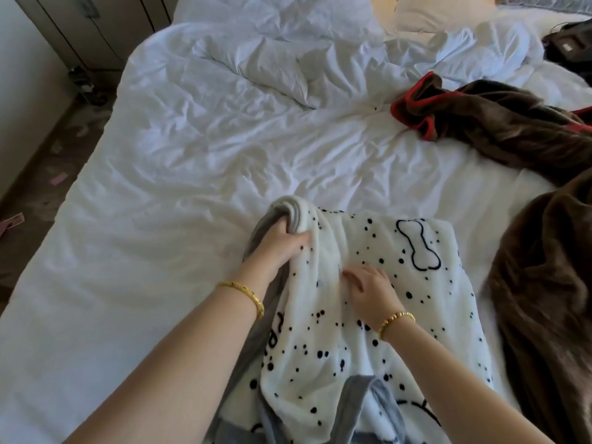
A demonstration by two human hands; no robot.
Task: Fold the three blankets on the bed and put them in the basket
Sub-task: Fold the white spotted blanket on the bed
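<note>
Folding underway on spotted blanket (368, 302) at bed's (160, 219) near edge: left hand (282, 248) grasps bunched far-left corner, right hand (368, 290) lies flat on top; two brown blankets (512, 129) unfolded along right edge, basket out of sight

Place: a bedroom in a home.
Landmark: wide bed (179, 161) with rumpled white sheets.
At its head: white pillow (442, 11).
Left of the bed: carpeted floor (48, 174), wooden cabinet (96, 30) against the wall.
On the bed's right side: brown blankets (512, 129).
</note>
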